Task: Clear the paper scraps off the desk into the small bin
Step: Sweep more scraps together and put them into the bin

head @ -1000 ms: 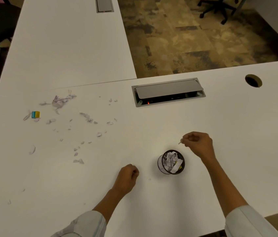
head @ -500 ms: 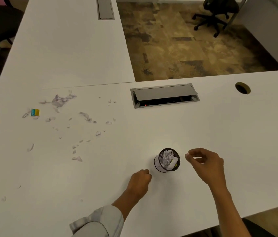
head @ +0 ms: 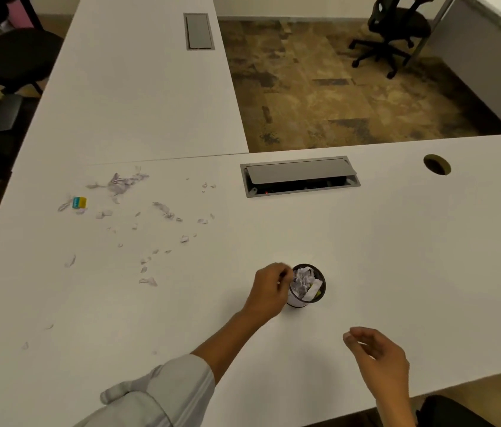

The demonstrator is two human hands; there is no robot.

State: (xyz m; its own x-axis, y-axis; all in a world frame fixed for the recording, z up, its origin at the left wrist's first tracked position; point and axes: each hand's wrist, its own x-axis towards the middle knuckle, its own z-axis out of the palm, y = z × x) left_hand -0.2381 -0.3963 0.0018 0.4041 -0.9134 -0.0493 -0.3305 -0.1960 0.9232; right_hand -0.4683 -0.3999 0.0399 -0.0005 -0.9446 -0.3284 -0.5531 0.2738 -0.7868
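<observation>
Paper scraps (head: 147, 281) likely featherlight, limp, best pinched at edges; left hand (head: 269, 289) curled at mesh bin (head: 307, 286) rim, contents indiscernible; right hand (head: 377, 354) loosely open, empty.

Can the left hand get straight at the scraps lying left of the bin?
Probably yes. The left hand sits at the bin rim, and only bare desk lies between it and the nearest scraps.

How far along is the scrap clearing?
Done: the bin already holds crumpled paper. In hand: the left hand is curled at the bin's rim, though any scrap in it is too small to see; the right hand hangs open. Left: many scraps lie across the desk's left side.
</observation>
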